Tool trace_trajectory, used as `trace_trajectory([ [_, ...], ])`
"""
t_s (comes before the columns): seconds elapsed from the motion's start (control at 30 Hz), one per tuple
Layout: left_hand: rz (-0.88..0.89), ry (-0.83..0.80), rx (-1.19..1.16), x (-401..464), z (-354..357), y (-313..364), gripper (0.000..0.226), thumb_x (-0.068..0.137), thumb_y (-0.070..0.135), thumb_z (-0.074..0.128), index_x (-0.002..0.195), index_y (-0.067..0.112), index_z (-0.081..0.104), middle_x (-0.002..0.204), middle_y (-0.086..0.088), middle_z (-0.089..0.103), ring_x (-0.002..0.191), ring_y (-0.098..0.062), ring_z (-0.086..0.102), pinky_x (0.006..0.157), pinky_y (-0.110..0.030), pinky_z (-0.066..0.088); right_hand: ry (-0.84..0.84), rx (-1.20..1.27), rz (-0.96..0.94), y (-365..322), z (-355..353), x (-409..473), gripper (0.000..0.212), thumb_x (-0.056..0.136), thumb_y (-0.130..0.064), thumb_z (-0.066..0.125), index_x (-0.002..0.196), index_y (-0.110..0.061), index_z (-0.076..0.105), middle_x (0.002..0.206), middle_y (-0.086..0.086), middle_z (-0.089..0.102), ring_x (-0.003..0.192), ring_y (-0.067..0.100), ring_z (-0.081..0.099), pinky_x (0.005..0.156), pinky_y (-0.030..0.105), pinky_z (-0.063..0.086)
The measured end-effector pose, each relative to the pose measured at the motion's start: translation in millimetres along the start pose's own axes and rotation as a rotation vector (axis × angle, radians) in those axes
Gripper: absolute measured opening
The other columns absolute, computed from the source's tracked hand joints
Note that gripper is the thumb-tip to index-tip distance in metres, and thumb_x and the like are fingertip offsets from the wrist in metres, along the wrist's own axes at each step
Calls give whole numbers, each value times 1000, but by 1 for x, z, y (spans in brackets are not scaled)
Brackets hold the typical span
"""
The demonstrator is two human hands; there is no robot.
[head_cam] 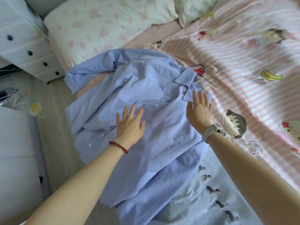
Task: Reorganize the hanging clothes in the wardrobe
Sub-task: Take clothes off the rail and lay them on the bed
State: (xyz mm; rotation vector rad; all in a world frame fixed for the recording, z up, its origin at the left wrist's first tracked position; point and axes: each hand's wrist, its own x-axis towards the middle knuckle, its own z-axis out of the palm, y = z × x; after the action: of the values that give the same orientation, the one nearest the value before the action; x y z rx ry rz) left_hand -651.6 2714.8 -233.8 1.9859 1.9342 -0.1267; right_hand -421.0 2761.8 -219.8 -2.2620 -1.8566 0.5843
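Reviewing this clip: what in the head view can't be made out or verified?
- Wardrobe: not in the head view at all.
- Hanger: only its hook shows; the blue shirt covers the rest.
- Loose hangers: thin, tangled; number unclear.
- Second blue garment: largely under the shirt, cut by the bottom edge.
- Clear bag: blurred, contents unreadable.
- Left hand, right hand: flat on shirt; pressure unknowable.

Pale blue shirt [146, 98] — pink-striped cartoon bedsheet [243, 62].
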Motion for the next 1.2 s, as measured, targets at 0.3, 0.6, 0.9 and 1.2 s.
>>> trace_trajectory([
  [0.3, -196, 285, 6, -147, -71, -77, 49, 93, 28, 46, 140, 19, 37, 151, -7, 28, 140, -27, 20, 110, -54, 10, -66, 13, -370, -130, -4, -144, 49, 95, -22, 37, 142, -15, 27, 150, 6, 26, 141, 24, 15, 112, 49, 8],
  [0.6, -434, 481, -6, -389, -59, -175, 38, 70, 11, 75, 106, 7, 67, 115, -13, 63, 108, -31, 60, 89, -55, 44, -245, -38, -896, -237, 38, -348, 38, 94, -22, 39, 129, -13, 47, 137, 5, 46, 133, 22, 33, 108, 40, 22],
  [0.9, -877, 698, 102, -644, -62, -291, 28, 81, 12, 56, 106, 5, 66, 109, -13, 66, 104, -29, 61, 90, -49, 46, -389, 1, -1392, -366, 85, -554, 40, 97, -28, 32, 136, -20, 39, 144, -3, 36, 135, 13, 25, 107, 28, 18],
  [1.2, -1344, 900, 290, -863, -84, -334, 33, 80, 18, 51, 107, 5, 66, 111, -15, 65, 109, -32, 59, 95, -56, 38, -444, 121, -1782, -483, 99, -731, 35, 95, -22, 38, 127, -14, 50, 132, 3, 51, 125, 22, 42, 98, 34, 32],
])
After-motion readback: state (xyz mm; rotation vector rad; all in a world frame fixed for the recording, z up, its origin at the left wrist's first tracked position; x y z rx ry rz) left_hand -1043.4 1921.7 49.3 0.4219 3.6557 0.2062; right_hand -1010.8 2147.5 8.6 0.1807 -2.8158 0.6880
